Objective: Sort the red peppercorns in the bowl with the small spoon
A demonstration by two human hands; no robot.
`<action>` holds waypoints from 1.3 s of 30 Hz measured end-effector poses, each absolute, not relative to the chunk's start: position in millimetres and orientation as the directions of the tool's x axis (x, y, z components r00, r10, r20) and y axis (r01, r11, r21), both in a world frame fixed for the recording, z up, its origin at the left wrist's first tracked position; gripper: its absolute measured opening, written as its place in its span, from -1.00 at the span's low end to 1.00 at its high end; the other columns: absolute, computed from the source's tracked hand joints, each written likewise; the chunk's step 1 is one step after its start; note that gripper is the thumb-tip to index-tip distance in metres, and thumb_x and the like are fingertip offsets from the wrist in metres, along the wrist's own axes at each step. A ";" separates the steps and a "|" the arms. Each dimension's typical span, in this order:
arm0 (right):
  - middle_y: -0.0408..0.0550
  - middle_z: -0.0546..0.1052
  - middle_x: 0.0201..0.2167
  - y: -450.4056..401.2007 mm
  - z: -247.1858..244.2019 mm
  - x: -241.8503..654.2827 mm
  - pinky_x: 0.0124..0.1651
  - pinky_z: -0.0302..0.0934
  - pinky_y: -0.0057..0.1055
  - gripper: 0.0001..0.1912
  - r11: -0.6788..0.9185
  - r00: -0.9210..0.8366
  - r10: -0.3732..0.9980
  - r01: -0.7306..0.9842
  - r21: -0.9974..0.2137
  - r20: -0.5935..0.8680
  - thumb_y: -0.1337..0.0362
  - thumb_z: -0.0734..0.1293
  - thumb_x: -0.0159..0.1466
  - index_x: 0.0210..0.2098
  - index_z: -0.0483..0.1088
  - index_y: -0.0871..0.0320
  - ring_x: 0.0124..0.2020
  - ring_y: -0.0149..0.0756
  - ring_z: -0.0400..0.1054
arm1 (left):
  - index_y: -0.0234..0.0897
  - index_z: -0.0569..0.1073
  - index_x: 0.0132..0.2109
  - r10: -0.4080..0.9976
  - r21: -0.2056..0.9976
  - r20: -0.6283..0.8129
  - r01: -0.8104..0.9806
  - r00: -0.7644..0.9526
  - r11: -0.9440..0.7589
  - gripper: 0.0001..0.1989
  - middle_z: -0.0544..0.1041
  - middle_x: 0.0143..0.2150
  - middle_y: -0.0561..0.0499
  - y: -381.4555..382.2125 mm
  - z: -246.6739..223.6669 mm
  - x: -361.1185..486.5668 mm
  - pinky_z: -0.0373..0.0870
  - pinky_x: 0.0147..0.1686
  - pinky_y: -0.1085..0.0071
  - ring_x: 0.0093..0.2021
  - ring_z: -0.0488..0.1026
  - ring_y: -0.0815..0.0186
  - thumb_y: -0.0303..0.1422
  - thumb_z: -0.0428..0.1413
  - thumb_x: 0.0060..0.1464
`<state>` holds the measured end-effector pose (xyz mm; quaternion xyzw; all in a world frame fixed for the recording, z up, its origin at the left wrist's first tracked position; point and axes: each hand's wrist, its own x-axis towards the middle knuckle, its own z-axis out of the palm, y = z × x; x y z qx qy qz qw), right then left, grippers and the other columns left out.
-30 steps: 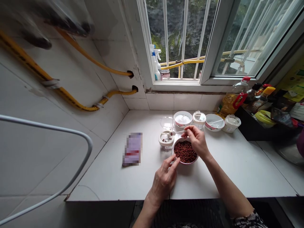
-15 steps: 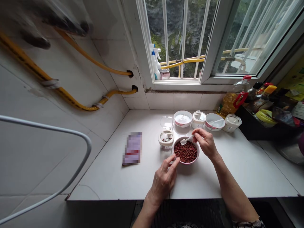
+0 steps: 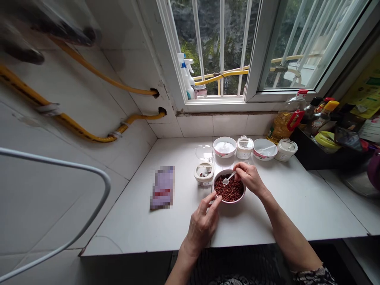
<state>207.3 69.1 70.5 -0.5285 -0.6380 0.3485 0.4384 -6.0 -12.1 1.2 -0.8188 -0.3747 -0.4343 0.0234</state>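
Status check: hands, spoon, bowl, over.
Left hand steadies bowl rim. Right hand holds white spoon, dipped in red peppercorns. Open jar beside bowl.

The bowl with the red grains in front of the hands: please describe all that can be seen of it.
The bowl is small, round and pale with a pinkish rim, seemingly ceramic. It stands upright on the white counter, nearly full of dark red grains. The left hand touches its near rim; the right hand dips a small white spoon into it.
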 end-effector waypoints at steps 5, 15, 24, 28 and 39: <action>-0.18 0.47 -0.67 72.0 70.9 211.0 -0.42 0.25 -0.41 -0.84 0.109 -0.040 0.994 0.195 -0.975 0.103 0.19 0.26 0.15 -0.43 0.41 0.13 -0.60 -0.35 0.33 | -0.26 0.33 0.27 0.586 0.275 0.734 0.638 0.343 -0.719 -0.49 0.46 0.11 -0.21 -12.0 0.8 -5.8 0.60 -0.05 0.38 0.05 0.54 0.20 -0.64 -0.02 0.22; -0.15 0.50 -0.68 72.7 73.9 210.5 -0.45 0.27 -0.40 -0.83 0.066 -0.008 0.998 0.082 -0.994 0.065 0.17 0.32 0.11 -0.44 0.44 0.15 -0.61 -0.35 0.34 | -0.24 0.31 0.29 0.587 0.278 0.733 0.636 0.343 -0.720 -0.46 0.47 0.11 -0.20 -11.6 0.4 -5.7 0.60 -0.07 0.41 0.04 0.55 0.22 -0.66 -0.03 0.21; -0.11 0.53 -0.56 72.8 78.5 195.3 -0.32 0.34 -0.31 -0.75 0.226 0.071 0.970 0.085 -0.970 0.232 0.06 0.30 0.25 -0.31 0.41 0.12 -0.50 -0.28 0.40 | -0.22 0.28 0.31 0.596 0.288 0.726 0.636 0.343 -0.717 -0.46 0.46 0.13 -0.20 -11.8 0.3 -5.2 0.58 -0.03 0.39 0.08 0.52 0.21 -0.64 -0.04 0.23; -0.04 0.58 -0.42 66.1 80.3 170.7 -0.17 0.35 -0.25 -0.81 0.401 0.051 0.904 0.247 -0.882 0.425 0.16 0.20 0.38 -0.19 0.39 0.09 -0.36 -0.22 0.47 | -0.25 0.29 0.30 0.592 0.283 0.727 0.635 0.347 -0.719 -0.47 0.44 0.14 -0.21 -11.7 0.6 -5.5 0.58 -0.01 0.38 0.10 0.51 0.21 -0.64 -0.05 0.23; -0.01 0.62 -0.35 61.1 79.8 170.2 0.02 0.29 -0.16 -0.82 0.535 -0.103 0.825 0.458 -0.710 0.555 0.28 0.17 0.40 -0.16 0.41 0.08 -0.26 -0.17 0.51 | -0.28 0.32 0.28 0.595 0.285 0.724 0.634 0.349 -0.719 -0.49 0.43 0.14 -0.22 -12.0 0.5 -5.9 0.57 -0.02 0.41 0.09 0.50 0.23 -0.65 -0.04 0.23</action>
